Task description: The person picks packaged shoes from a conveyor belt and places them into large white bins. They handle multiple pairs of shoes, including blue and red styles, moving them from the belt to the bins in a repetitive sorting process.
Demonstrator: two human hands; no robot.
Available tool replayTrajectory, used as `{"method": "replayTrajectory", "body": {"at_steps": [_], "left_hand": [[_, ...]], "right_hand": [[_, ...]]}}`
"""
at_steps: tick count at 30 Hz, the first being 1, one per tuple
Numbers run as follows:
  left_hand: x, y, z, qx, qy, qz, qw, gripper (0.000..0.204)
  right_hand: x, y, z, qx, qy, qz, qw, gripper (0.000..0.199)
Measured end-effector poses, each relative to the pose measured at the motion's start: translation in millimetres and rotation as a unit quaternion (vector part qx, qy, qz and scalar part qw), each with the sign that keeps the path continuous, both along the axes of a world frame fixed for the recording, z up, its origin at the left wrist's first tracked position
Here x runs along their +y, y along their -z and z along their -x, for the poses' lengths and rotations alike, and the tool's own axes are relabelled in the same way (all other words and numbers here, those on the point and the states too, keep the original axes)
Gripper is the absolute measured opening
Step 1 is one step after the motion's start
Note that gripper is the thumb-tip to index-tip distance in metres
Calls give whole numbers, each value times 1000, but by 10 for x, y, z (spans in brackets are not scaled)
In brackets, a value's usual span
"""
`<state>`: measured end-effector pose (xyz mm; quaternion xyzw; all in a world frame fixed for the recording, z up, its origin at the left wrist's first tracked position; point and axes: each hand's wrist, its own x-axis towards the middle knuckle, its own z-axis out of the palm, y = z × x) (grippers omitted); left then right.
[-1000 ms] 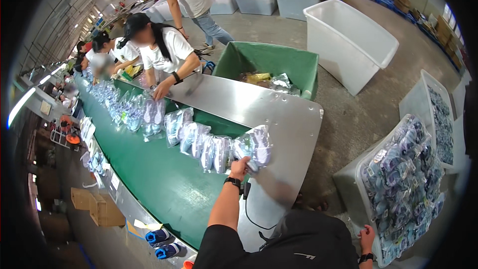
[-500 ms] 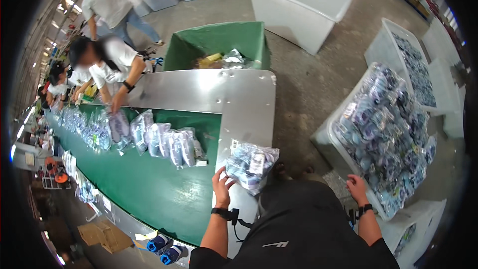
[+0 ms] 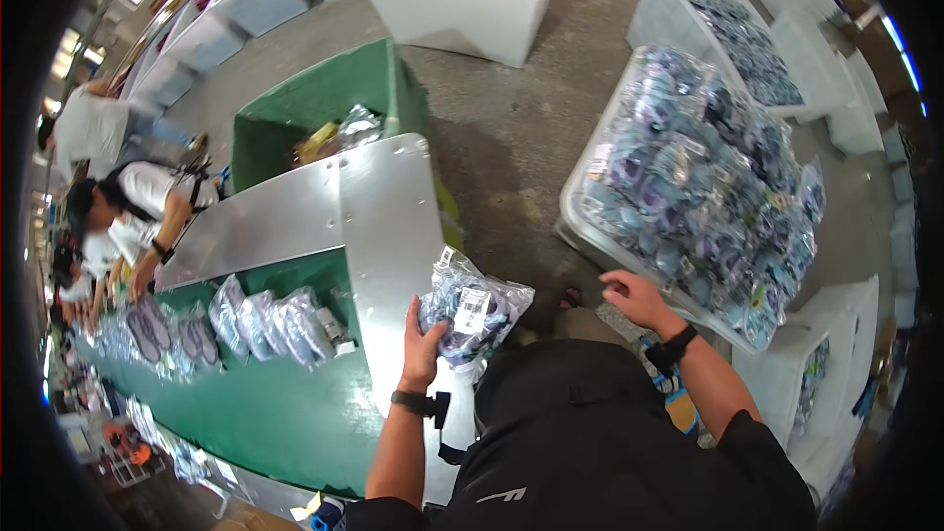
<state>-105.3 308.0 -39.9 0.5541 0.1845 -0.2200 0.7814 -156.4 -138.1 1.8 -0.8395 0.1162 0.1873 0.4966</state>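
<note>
My left hand (image 3: 423,349) grips the near left edge of a clear plastic bag of blue and purple footwear (image 3: 477,310), its thumb over the bag. A white printed label shows on the bag's upper side. The bag is just off the right edge of the metal table frame (image 3: 383,226), in front of my body. My right hand (image 3: 637,300) hangs in the air with loosely bent fingers and holds nothing. It is nearest to the white bin (image 3: 580,226), heaped with similar bags (image 3: 698,187).
More bagged footwear (image 3: 280,324) lies on the green belt (image 3: 265,413). A co-worker (image 3: 162,197) handles bags farther along. Behind the table stands a green bin (image 3: 285,108). White bins (image 3: 462,0) stand beyond, and another full one (image 3: 659,25) at the far right.
My view has swung right. My left hand has taken hold of the bag and lifted it off the metal edge. My right hand has moved inward from beside the full bin.
</note>
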Motion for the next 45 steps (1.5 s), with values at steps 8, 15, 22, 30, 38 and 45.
{"method": "replayTrajectory", "body": {"at_steps": [8, 15, 22, 30, 38, 45], "left_hand": [[-1314, -754, -337, 23, 197, 53, 979, 84], [-2697, -1157, -27, 0, 312, 74, 947, 74], [-3086, -1127, 260, 54, 340, -3, 939, 59], [-2644, -842, 464, 96, 232, -82, 964, 51], [-1979, -683, 440, 75, 196, -184, 960, 49], [-1098, -386, 497, 96, 123, -234, 960, 50]], "right_hand": [[167, -291, -151, 111, 50, -325, 938, 67], [-966, -461, 482, 89, 183, -437, 876, 71], [-2383, -797, 1776, -46, 338, -436, 833, 67], [-3543, -131, 2535, -211, 520, -385, 733, 54], [-3647, 894, 2400, -120, 554, 201, 799, 43], [-3769, 1534, 2912, -176, 577, 338, 722, 32]]}}
